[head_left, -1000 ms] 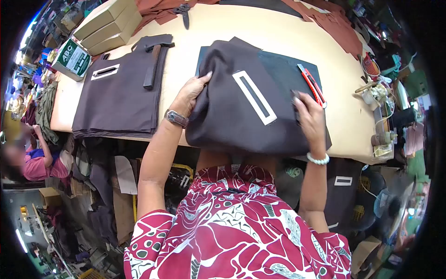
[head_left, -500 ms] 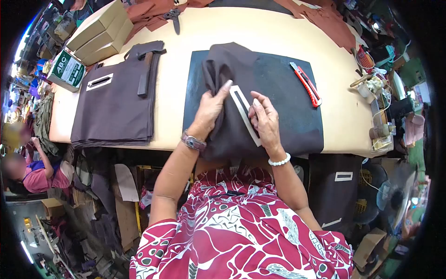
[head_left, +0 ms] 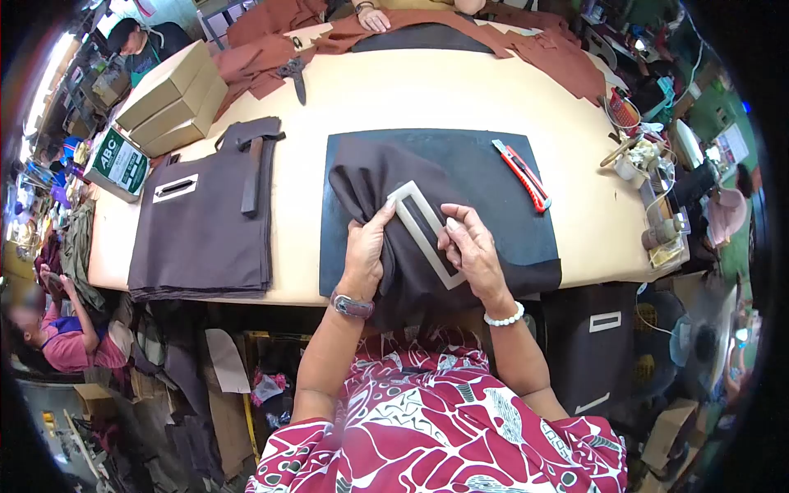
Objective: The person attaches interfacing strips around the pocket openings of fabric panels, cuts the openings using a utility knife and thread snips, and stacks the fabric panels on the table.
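Note:
A dark brown fabric piece (head_left: 362,177), bunched and folded on its left side, lies over a black mat (head_left: 485,156). On it is a pale rectangular frame (head_left: 427,238) with a long slot, slanting down to the right. My left hand (head_left: 364,256) grips the fabric, its thumb against the frame's upper left corner. Beside the frame's right edge is my right hand (head_left: 475,253), fingers curled and thumb near the forefinger; whatever they pinch is too small to make out. A red utility knife (head_left: 523,177) rests at the mat's right.
Left on the table, a stack of dark brown bag pieces (head_left: 201,234) bears a dark strap (head_left: 253,177). Boxes (head_left: 177,94) stand behind. Rust-brown scraps (head_left: 555,62) line the far edge, where another person's hand (head_left: 374,18) rests. Tools and cups (head_left: 637,164) crowd the right edge.
The view has shifted, so the table sits lower in it. The pale frame now faces up more fully, its slot wider to see. Another person's hand has appeared at the far edge.

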`<state>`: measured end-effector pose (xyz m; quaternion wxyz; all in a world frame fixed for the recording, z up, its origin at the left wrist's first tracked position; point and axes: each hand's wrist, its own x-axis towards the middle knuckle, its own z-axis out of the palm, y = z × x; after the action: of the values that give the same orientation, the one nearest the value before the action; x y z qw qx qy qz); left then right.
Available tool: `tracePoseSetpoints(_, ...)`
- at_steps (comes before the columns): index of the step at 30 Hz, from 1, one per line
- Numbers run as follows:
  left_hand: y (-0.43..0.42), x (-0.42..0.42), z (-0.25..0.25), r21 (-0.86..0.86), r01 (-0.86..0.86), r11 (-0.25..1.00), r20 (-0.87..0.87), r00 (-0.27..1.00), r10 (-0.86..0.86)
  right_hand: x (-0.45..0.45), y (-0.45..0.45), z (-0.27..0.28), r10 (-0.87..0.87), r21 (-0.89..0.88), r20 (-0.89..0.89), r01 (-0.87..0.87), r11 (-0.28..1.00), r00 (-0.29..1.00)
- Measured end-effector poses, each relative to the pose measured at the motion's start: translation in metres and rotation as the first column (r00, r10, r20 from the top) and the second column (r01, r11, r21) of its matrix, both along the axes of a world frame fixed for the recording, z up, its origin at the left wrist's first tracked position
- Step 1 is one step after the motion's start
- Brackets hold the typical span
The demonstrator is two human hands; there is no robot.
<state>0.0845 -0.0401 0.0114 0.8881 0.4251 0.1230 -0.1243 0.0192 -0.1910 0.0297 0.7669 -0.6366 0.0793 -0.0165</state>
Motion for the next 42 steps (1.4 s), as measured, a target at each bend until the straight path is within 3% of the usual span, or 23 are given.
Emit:
tracePoseSetpoints(11, -0.001, -0.013, 0.014, 0.026, 0.025, 0.999, 0.098, 0.995, -0.028, 0.001, -0.003, 0.006, 0.081, -0.059, -0.126, -0.089, 0.994, 0.989)
tracePoseSetpoints(17, -0.001, -0.019, 0.018, 0.058, 0.046, 0.997, 0.153, 0.987, -0.055, 0.007, -0.001, 0.01, 0.114, 0.067, -0.085, -0.109, 0.992, 0.99)
tracePoseSetpoints(32, 0.003, -0.023, 0.027, 0.115, 0.105, 0.988, 0.179, 0.976, -0.125, 0.004, 0.004, 0.008, 0.085, 0.025, -0.073, -0.083, 0.996, 0.994)
tracePoseSetpoints(35, -0.006, -0.02, 0.013, 0.285, -0.034, 0.958, 0.075, 0.997, 0.013, 0.002, 0.009, 0.006, 0.006, -0.195, -0.026, -0.011, 0.981, 1.0)
tracePoseSetpoints(36, -0.006, -0.019, 0.011, 0.171, 0.028, 0.985, 0.117, 0.992, -0.049, -0.001, 0.011, 0.006, -0.011, -0.244, -0.006, 0.009, 0.97, 1.0)
tracePoseSetpoints(39, -0.015, -0.019, 0.005, 0.106, -0.04, 0.994, 0.064, 0.997, 0.033, -0.017, 0.015, 0.014, -0.03, -0.134, -0.086, 0.019, 0.991, 0.996)
tracePoseSetpoints(42, -0.029, -0.023, 0.004, 0.059, -0.166, 0.984, 0.167, 0.974, 0.154, -0.028, 0.027, 0.007, -0.079, -0.007, -0.071, 0.079, 0.997, 0.994)
